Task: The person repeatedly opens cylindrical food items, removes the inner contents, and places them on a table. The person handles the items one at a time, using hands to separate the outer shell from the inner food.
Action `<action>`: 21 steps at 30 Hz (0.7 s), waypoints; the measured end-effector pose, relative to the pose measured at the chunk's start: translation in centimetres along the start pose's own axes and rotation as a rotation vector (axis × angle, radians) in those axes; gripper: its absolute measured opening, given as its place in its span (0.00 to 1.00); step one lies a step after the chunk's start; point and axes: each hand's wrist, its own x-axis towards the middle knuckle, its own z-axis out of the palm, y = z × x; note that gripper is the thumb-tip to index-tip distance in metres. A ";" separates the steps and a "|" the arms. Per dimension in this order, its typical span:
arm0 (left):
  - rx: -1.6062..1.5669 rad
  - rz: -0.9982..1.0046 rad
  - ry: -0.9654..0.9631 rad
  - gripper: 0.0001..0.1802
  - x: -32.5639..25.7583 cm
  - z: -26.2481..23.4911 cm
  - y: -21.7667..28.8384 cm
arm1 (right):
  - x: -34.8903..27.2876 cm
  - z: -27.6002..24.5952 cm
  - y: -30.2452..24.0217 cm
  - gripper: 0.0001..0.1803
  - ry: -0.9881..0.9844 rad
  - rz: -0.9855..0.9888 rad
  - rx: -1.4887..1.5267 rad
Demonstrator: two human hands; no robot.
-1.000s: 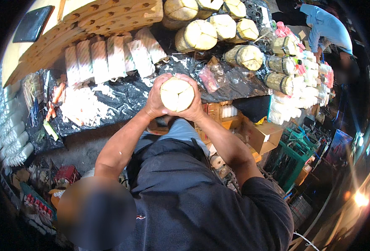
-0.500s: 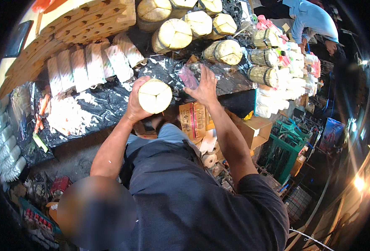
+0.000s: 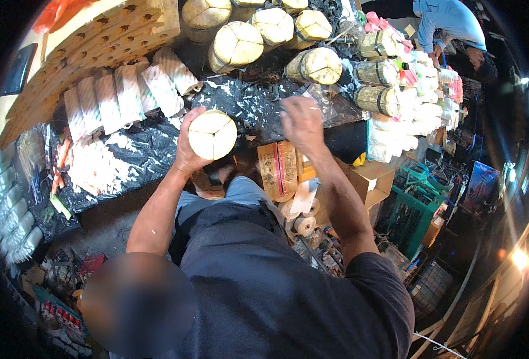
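Observation:
My left hand [image 3: 188, 140] is wrapped round the side of a pale yellow cylinder [image 3: 213, 135], whose round top is split into three wedges by grooves. The cylinder is held up off the dark table, in front of my body. To its right, my right hand [image 3: 303, 124] hovers above the table's near edge, apart from the cylinder. Its fingers are bent and smeared by motion, so whether it holds anything is unclear. A crumpled clear plastic sheet [image 3: 330, 103] lies just beyond it. Similar banded cylinders [image 3: 236, 45] stand farther back on the table.
White-wrapped rolls [image 3: 107, 102] lie at the left beside white shreds [image 3: 99, 167] and a perforated wooden rack [image 3: 105, 45]. Packed white bundles [image 3: 396, 134] crowd the right. Cardboard boxes [image 3: 369, 182] and a green crate [image 3: 413, 218] sit lower. Another person [image 3: 453, 27] bends at the far right.
My right hand has gone from spread fingers to bent ones and shifted slightly right. The purplish plastic beside it no longer shows there. My left hand still grips the cylinder, now slightly farther left.

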 end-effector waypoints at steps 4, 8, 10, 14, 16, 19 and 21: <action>-0.108 -0.053 -0.008 0.69 -0.3 0.4 -0.7 | 6.0 5.0 -4.1 0.10 0.149 -0.139 -0.005; -0.072 -0.016 0.003 0.68 0.2 0.1 -0.4 | 8.0 5.5 -4.2 0.08 0.203 -0.072 0.030; 0.015 -0.114 -0.037 0.66 0.3 0.0 0.2 | 8.0 4.7 -4.6 0.15 0.243 0.178 0.373; -0.022 0.001 0.041 0.64 0.5 0.4 0.1 | 8.6 1.7 -5.9 0.27 0.172 0.331 0.802; -0.054 -0.016 0.037 0.64 0.5 0.6 0.1 | 8.1 2.6 -5.3 0.27 0.210 0.353 1.313; -0.055 -0.015 0.025 0.65 0.6 0.1 0.3 | 6.8 1.8 -5.7 0.25 0.132 0.334 1.651; -0.058 -0.054 0.004 0.65 0.2 -0.1 0.8 | 5.7 1.0 -7.0 0.23 0.098 0.305 1.861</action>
